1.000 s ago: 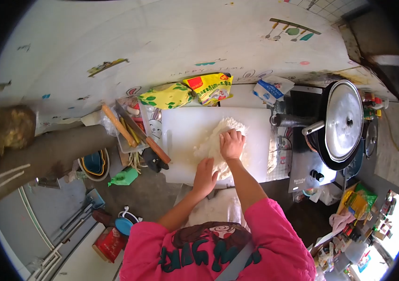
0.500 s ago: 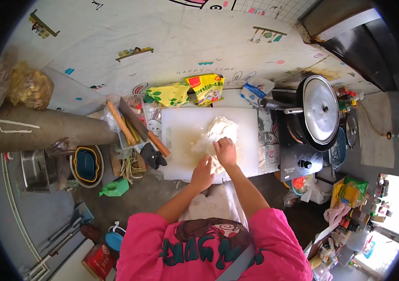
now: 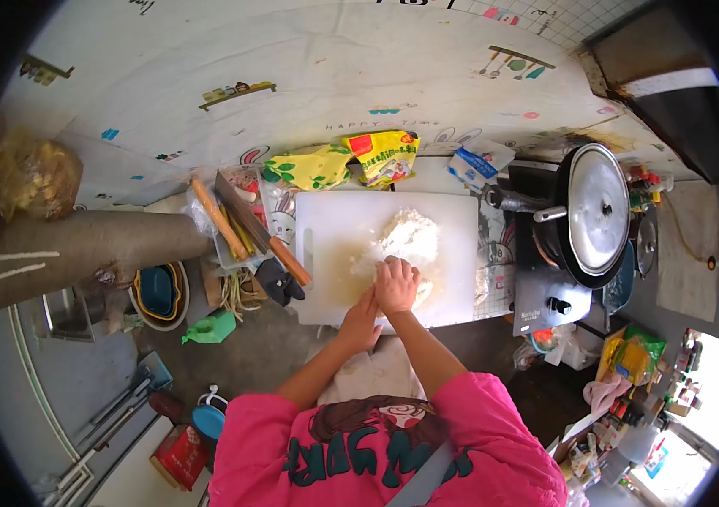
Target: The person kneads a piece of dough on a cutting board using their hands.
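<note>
A white cutting board lies in front of me, with a heap of loose white flour on its middle. Pale dough shows beside and under my hands at the heap's near edge. My right hand presses down on it, fingers together and curled over. Close against it, my left hand reaches in from the near edge of the board; its fingertips are partly hidden at the dough under the right hand. A thin dusting of flour surrounds the heap.
Left of the board, a cleaver and a rolling pin lie across a plastic container. Yellow packets stand behind the board. On the right, a lidded wok sits on a cooktop. A thick pipe runs at left.
My right hand has moved down and left off the flour, drawing together with my left hand. The view has shifted slightly, so the board appears a little farther right.
</note>
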{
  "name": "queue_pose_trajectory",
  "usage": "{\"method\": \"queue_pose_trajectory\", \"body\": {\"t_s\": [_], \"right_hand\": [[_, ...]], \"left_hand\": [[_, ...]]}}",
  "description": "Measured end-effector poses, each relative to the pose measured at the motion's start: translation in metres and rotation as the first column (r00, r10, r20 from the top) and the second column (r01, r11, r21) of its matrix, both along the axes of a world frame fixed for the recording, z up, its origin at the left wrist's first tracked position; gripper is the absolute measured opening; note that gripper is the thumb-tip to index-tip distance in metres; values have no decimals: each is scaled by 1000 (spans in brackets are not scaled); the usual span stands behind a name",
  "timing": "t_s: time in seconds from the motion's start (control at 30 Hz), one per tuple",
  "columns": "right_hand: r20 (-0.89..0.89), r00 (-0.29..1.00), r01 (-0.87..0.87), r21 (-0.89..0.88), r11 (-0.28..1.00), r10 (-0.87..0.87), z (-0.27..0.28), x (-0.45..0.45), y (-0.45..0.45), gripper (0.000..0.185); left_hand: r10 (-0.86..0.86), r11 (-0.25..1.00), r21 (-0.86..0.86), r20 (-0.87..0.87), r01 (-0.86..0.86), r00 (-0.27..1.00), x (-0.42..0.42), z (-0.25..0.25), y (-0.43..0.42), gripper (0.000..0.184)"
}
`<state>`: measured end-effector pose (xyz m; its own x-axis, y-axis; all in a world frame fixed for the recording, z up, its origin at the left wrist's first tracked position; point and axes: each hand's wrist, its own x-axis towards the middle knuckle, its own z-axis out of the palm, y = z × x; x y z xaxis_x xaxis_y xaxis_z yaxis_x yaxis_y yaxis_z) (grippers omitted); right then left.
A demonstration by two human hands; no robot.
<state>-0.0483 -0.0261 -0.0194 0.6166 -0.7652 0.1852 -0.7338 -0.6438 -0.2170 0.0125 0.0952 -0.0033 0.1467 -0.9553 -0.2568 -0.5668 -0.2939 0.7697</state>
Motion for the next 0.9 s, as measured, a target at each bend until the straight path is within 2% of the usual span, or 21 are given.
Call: {"method": "queue_pose_trajectory", "body": {"t_s": [0.07, 0.17, 0.37, 0.47, 0.57, 0.67, 0.83, 0.9], "right_hand": [[-24, 999, 26, 149, 989, -22, 26, 12, -13, 16], [47, 995, 82, 164, 983, -91, 21, 21, -26, 16], [82, 990, 95, 170, 981, -110, 22, 29, -48, 13], [106, 992, 50, 186, 981, -70, 8, 27, -58, 12], [52, 998, 21, 236, 972, -34, 5, 26, -65, 17], [33, 997, 59, 200, 978, -67, -2, 28, -66, 17], [27, 995, 88, 184, 979, -94, -4, 28, -64, 22], [72, 996, 28, 210, 977, -44, 1, 23, -63, 24]], "left_hand": [[-16, 996, 80, -93, 24, 996, 6, -2, -6, 83], [-134, 984, 130, 84, 123, 987, 9, 14, -11, 82], [-121, 977, 184, 40, 112, 992, 13, 31, -22, 80], [-82, 981, 181, 74, 67, 994, 7, 33, -24, 80], [-81, 988, 138, 78, 69, 994, 4, 35, -24, 78], [-56, 988, 153, 170, 30, 984, -6, 39, -22, 76], [-51, 997, 76, 319, 28, 947, -22, 32, -13, 76], [-66, 996, 77, 348, 42, 935, -22, 28, -13, 77]]}}
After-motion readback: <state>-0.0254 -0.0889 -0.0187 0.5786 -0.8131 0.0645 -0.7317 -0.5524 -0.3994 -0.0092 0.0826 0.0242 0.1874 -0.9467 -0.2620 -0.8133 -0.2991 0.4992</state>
